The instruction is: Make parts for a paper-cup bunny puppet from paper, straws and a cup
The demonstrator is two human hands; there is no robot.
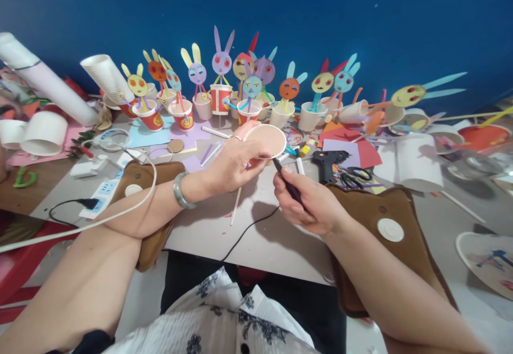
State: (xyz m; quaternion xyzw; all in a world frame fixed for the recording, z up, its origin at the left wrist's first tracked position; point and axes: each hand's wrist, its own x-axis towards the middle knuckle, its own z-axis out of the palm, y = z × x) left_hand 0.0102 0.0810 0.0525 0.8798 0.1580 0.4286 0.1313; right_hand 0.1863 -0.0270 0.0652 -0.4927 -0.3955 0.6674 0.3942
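My left hand (pixel 236 159) grips a white paper cup (pixel 267 136), tilted so its round end faces me. In my right hand (pixel 302 199) is a slim dark-handled tool (pixel 291 185); its kind is unclear. The tool's dark tip points up at the cup's lower right edge, and I cannot tell whether it touches. Just behind the cup, blue strips (pixel 289 151) show. A white paper stick (pixel 236 207) lies below my left hand. Right of my hands, a black glue gun (pixel 326 164) lies beside black-handled scissors (pixel 356 176).
Paper-cup rabbit figures (pixel 220 62) line the back by the blue wall. A stack of cups (pixel 106 76) leans at left, near a power strip (pixel 105 191). A white cable (pixel 150 183) crosses my left forearm. Brown cushions (pixel 368 220) lie under both arms. A black cord (pixel 248 231) crosses the table.
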